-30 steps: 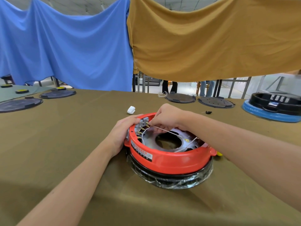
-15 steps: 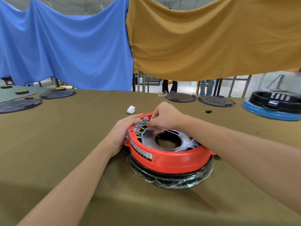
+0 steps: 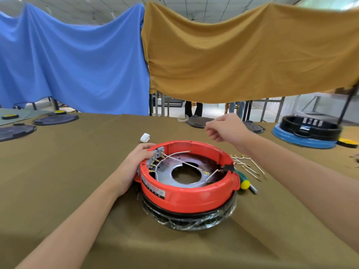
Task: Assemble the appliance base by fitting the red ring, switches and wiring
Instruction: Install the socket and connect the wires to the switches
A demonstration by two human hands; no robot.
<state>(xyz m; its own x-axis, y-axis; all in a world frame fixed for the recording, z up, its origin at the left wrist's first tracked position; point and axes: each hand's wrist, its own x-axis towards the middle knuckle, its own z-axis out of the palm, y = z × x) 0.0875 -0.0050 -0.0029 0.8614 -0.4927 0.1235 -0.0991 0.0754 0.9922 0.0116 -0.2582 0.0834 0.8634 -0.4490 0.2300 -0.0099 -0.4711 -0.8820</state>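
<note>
The red ring (image 3: 187, 189) sat on the table (image 3: 58, 181), on a black base wrapped in clear film. The left hand (image 3: 134, 164) rested against the ring's left rim beside the switches (image 3: 156, 155), fingers relaxed. The right hand (image 3: 226, 128) hovered above and behind the ring, fingers loosely curled, apparently holding nothing. White wires (image 3: 184, 164) crossed inside the ring.

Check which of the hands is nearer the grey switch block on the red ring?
Left. The left hand rests on the red ring right beside the grey switch block, fingers touching it. The right hand is raised above the ring's far side, clear of it.
</note>
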